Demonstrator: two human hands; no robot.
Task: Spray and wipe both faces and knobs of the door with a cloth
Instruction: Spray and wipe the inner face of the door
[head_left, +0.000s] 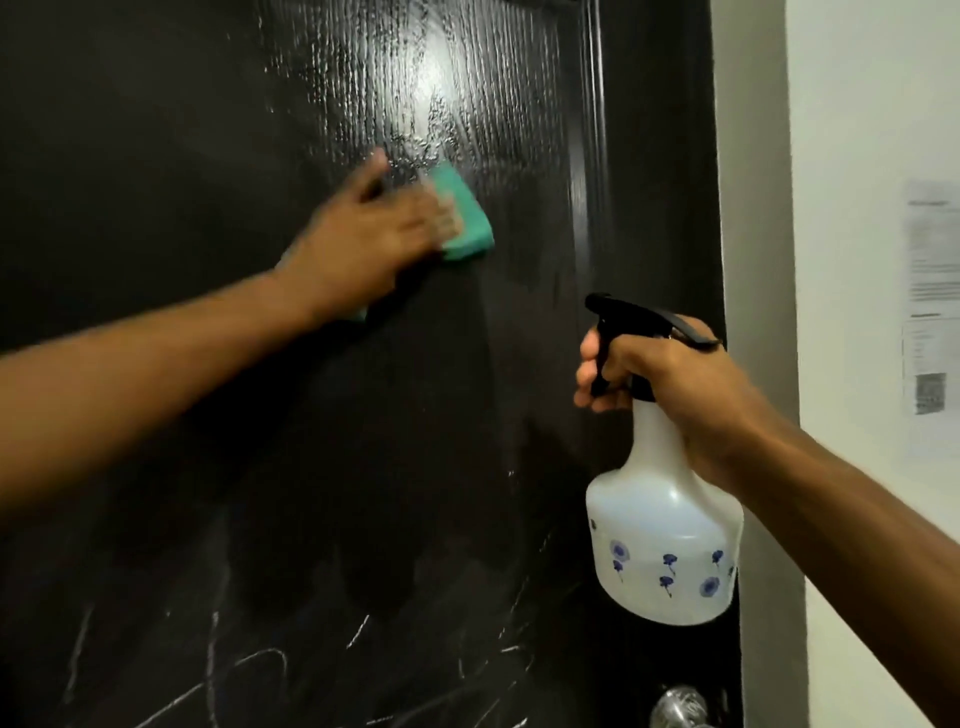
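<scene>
Cloth (460, 221), green and folded, is lying flat under your left hand (363, 244), whose fingers are pressing it against the black door (234, 130); it is sticking out past your fingertips toward the wet, shining patch just above. Your right hand (675, 395) is gripping the neck of the spray bottle (662, 525), fingers curled round the black trigger, and holding it upright near the door's right edge, above the metal knob (678, 706) and beside the pale wall (857, 104).

Cloth (462, 218) on door (208, 130), seemingly flat
</scene>
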